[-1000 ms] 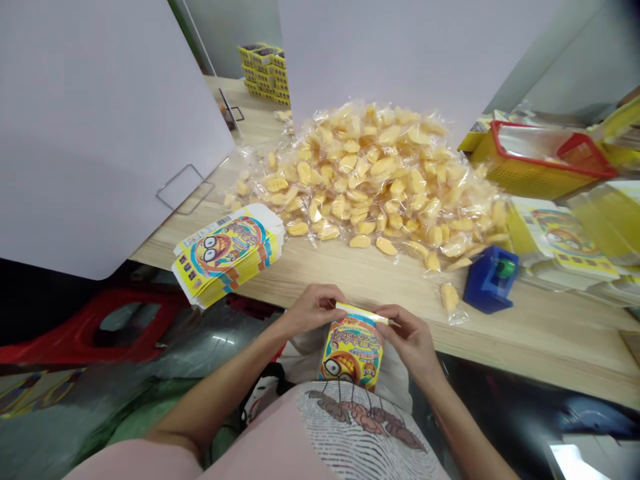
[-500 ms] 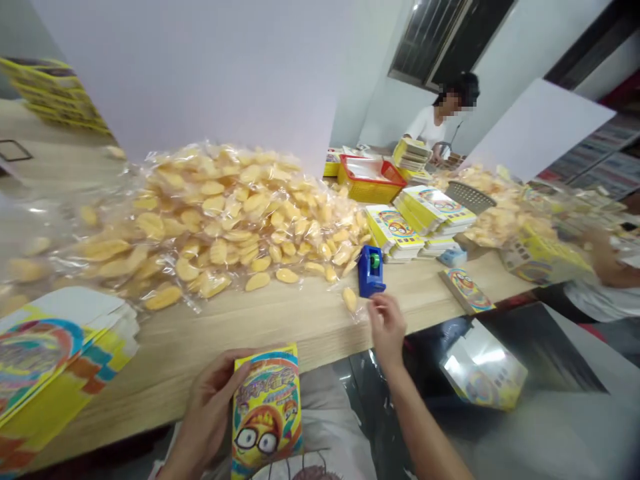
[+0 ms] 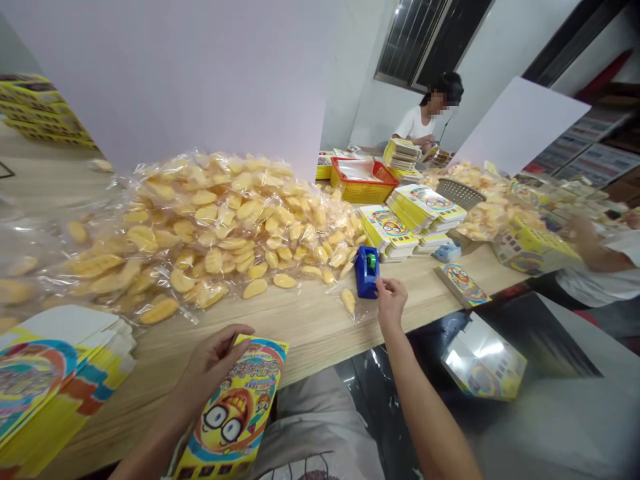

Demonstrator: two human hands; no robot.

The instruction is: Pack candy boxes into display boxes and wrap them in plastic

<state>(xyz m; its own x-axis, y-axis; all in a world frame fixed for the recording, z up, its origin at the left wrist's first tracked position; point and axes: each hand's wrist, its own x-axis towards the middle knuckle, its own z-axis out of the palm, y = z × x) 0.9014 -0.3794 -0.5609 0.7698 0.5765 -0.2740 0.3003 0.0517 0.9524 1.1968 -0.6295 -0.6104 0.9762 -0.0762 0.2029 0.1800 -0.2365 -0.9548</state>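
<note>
My left hand [image 3: 220, 357] grips a flat yellow cardboard box [image 3: 235, 413] by its upper left edge. A cartoon face with round glasses is printed on it, and it tilts over my lap in front of the table edge. My right hand [image 3: 393, 301] is closed in a pinch at the front lip of a blue tape dispenser [image 3: 367, 275] with a green core. Whatever lies between those fingertips is too small to make out. Just left of the dispenser lies one bagged yellow chip-shaped piece [image 3: 349, 303].
A large heap of bagged yellow pieces [image 3: 230, 233] spreads across the table. Flat boxes [image 3: 65, 387] stand at left; stacked boxes [image 3: 390, 227] and a red-yellow basket [image 3: 364, 181] stand beyond the dispenser. Two people [image 3: 420, 123] sit farther off. A grey stool [image 3: 545, 393] is at right.
My right hand has come up against the dispenser's front lip. The box in my left hand has moved left and tilted, showing more of its lower part. The view has shifted slightly.
</note>
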